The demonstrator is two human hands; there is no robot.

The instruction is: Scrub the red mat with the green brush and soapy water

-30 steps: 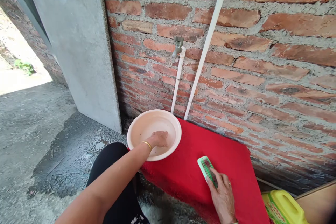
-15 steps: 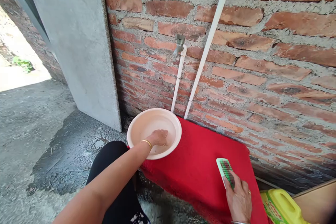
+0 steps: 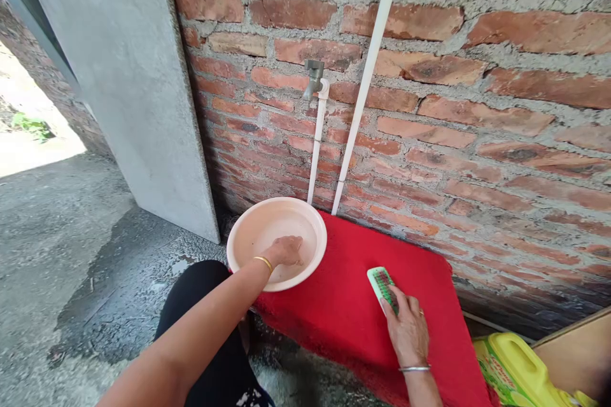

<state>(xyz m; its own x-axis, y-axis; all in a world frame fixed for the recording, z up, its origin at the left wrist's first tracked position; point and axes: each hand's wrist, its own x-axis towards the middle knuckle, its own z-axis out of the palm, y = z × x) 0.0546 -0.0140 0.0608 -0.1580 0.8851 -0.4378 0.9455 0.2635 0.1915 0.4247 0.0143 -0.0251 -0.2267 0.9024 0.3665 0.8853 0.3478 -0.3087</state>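
Observation:
My left hand, with a gold bangle at the wrist, reaches down into a pale pink plastic basin that holds water. Its fingers are loosely bent and somewhat apart, the tips at the water, and I see nothing held in them. In my right hand is a scrub brush with a pale green body and green and dark red bristles, which show on the upper side. Fingers and thumb grip its near end, just above the red cloth; whether it touches the cloth I cannot tell.
The basin stands at the left end of the cloth-covered surface, against a brick wall. A tap and white pipes rise behind it. A yellow jug is at the lower right. A grey slab leans at left beside wet floor.
My right hand has moved left and away from me over the red cloth, carrying the scrub brush nearer the basin. My left hand stays in the basin. The view has shifted slightly.

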